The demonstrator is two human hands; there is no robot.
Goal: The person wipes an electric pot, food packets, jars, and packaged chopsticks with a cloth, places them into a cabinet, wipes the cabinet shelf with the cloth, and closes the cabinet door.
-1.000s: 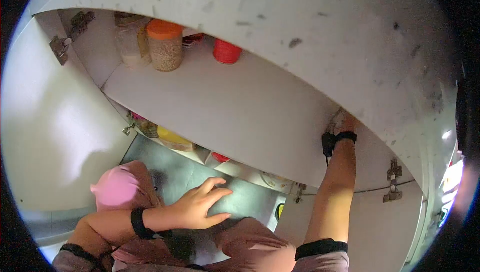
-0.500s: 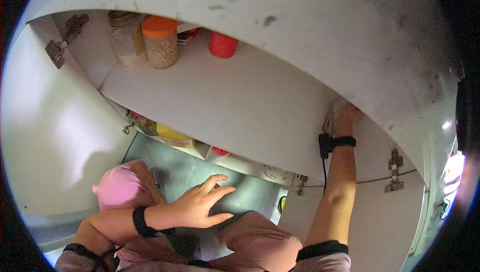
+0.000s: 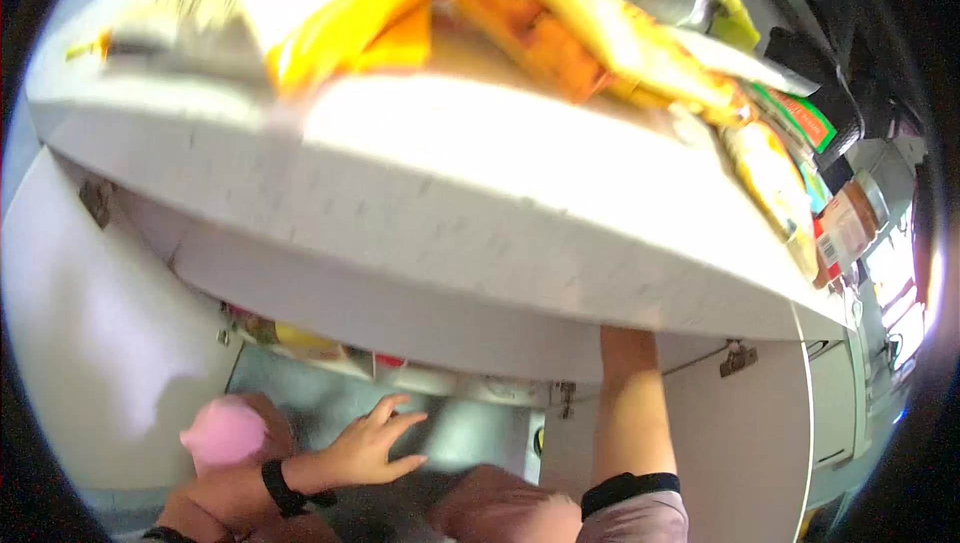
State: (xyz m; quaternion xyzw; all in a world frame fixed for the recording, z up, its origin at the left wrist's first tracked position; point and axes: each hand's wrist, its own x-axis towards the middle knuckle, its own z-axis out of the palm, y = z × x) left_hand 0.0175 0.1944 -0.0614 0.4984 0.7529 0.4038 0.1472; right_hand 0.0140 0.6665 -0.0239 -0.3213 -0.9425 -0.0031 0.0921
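My left hand hangs above the floor in front of the cabinet, fingers spread and nothing in it, with a black band at its wrist. My right forearm reaches up into the right part of the open cabinet; the hand itself is hidden behind the thick edge of the white countertop. What that hand touches cannot be seen.
Yellow and orange packets lie on the countertop, blurred. A jar with a red and white label is at the right end. Open cabinet doors stand at left and right. Colourful items sit on the lower shelf.
The view has tilted up, bringing the countertop and its packets into sight and hiding the upper-shelf jars. My right hand has gone out of sight behind the counter edge. My left hand stays spread.
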